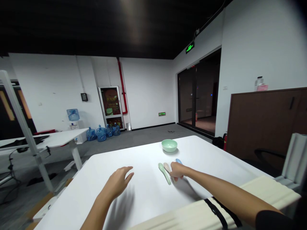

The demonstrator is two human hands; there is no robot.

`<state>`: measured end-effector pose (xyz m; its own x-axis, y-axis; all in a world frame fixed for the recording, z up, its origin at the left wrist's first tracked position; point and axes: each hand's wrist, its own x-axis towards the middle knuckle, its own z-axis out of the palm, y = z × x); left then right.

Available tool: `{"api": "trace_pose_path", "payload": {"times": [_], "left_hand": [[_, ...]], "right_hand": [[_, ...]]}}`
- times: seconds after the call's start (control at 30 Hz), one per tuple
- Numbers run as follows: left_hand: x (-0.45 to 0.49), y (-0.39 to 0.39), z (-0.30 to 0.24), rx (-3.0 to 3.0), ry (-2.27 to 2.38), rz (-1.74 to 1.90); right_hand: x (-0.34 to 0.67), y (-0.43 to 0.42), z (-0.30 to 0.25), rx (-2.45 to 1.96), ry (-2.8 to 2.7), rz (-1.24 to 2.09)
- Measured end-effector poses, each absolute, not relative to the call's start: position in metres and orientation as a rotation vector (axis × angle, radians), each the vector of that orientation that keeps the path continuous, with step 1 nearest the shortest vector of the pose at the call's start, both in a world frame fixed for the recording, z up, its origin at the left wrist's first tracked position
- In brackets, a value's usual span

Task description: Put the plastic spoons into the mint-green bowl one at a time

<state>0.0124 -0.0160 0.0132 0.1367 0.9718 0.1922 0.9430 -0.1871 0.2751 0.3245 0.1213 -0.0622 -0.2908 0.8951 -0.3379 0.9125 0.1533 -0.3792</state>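
Note:
A green spoon [164, 173] and a pale pink spoon [166, 166] lie side by side on the white table [144, 159]. Right beside them is a blue spoon [178, 161]; its bowl end shows past my knuckles and its handle is hidden. My right hand [177, 170] is closed over that handle, fingers curled down, and partly covers the pink spoon's handle too. Over the table to the left, my left hand [121, 180] is held with thumb and fingers apart, holding nothing. A light green bowl [169, 146] stands upright beyond the spoons.
A cream cloth-like strip with black bands [187, 214] runs along the near edge, under my right forearm. Another white table [59, 137] stands at left, with blue water bottles [101, 133] behind it. A brown cabinet [266, 121] is at right.

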Motion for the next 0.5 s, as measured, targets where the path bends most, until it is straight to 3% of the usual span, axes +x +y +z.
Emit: {"api": "trace_pose_path", "payload": {"times": [0.5], "left_hand": [[0.0121,-0.0158,0.0123,2.307,1.947,0.503]], "right_hand": [[0.3237,0.1209,-0.0623,1.857,2.348,-0.799]]}}
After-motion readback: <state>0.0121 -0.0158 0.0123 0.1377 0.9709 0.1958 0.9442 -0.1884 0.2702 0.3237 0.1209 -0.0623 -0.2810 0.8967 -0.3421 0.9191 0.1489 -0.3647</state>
